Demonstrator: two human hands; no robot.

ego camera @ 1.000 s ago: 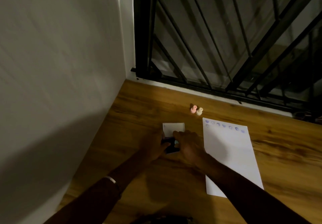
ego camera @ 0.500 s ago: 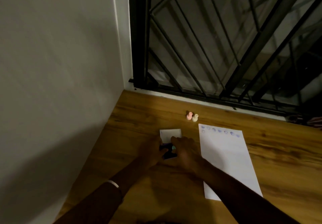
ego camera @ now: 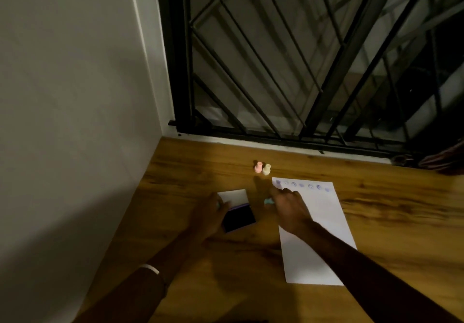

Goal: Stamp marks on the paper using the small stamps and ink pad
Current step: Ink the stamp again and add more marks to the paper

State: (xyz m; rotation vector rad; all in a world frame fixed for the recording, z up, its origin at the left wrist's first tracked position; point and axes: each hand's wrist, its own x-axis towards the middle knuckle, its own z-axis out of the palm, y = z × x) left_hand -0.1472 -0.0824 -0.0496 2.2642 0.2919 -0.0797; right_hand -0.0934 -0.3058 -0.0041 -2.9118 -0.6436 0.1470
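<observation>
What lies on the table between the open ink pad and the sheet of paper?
In the head view, a strip of bare wooden table separates the ink pad from the paper; above it the right hand holds a small teal stamp.

Bare forearms, pale band [ego camera: 150, 269] at left wrist, perhaps a bracelet

A dim room in a home, by the look of it: a wood-grain floor [ego camera: 190, 285] fills the lower frame, meeting a plain pale wall [ego camera: 70, 96] at left. A black metal window grille [ego camera: 313, 59] spans the upper right.
</observation>
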